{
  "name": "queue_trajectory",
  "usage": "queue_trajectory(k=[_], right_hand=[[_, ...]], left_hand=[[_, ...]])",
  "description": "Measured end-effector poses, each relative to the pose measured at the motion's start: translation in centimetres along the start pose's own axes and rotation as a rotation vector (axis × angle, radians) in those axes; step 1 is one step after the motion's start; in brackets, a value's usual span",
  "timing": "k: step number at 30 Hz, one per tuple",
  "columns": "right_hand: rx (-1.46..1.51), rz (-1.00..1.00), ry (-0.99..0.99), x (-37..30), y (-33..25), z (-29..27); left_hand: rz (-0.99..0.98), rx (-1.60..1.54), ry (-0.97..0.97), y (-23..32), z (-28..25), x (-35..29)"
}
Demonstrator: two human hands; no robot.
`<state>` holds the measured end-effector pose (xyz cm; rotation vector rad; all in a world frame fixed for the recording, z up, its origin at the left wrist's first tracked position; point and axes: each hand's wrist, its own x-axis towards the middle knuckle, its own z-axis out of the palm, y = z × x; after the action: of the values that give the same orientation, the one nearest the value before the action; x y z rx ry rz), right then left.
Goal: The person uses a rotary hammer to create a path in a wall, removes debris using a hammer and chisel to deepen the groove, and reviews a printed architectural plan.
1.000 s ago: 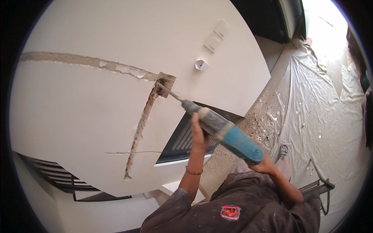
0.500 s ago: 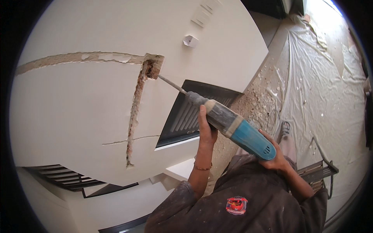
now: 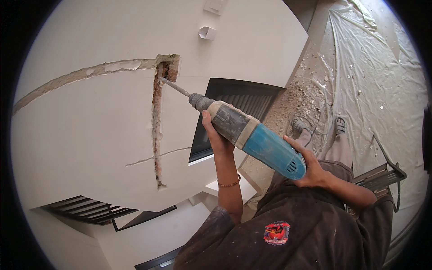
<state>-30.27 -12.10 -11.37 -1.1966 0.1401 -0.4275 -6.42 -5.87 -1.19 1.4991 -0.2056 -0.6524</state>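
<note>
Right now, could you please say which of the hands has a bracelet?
The left hand, holding the power tool nearer its bit, has the bracelet; the right hand, at the rear, shows none.

I see dusty floor (image 3: pixel 320 38), largely under wrinkled plastic sheet (image 3: pixel 366 85). Rubble (image 3: pixel 294 96) strewn thick beside sheet, pale crumbs (image 3: pixel 381 107) scattered on it. Cable (image 3: pixel 320 119) curls near sandals (image 3: pixel 340 126). Slatted bench (image 3: pixel 380 180) stands at right, probably on sheet; I can't make out all legs.
</note>
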Motion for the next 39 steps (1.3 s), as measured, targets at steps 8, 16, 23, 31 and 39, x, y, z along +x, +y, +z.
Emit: queue_trajectory(k=[8, 16, 23, 31, 39], right_hand=[[0.043, -0.073, 0.045, 0.6, 1.5, 0.9], [0.057, -0.083, 0.066, 2.4, 2.9, 1.3], [0.028, -0.096, 0.069, 4.1, 1.3, 1.3], [-0.163, -0.058, -0.011, 4.9, -7.5, 2.6], [-0.080, -0.119, 0.029, 0.5, -2.9, 0.4]], left_hand=[[0.007, -0.068, -0.071, 0.6, -0.7, 0.9], [0.030, -0.062, -0.104, 0.9, -1.1, 2.5], [0.029, -0.070, -0.039, 1.1, -2.3, 4.1], [0.027, -0.175, -0.040, 5.8, 1.9, 1.0], [-0.011, -0.143, -0.105, 1.5, -0.4, 0.3]])
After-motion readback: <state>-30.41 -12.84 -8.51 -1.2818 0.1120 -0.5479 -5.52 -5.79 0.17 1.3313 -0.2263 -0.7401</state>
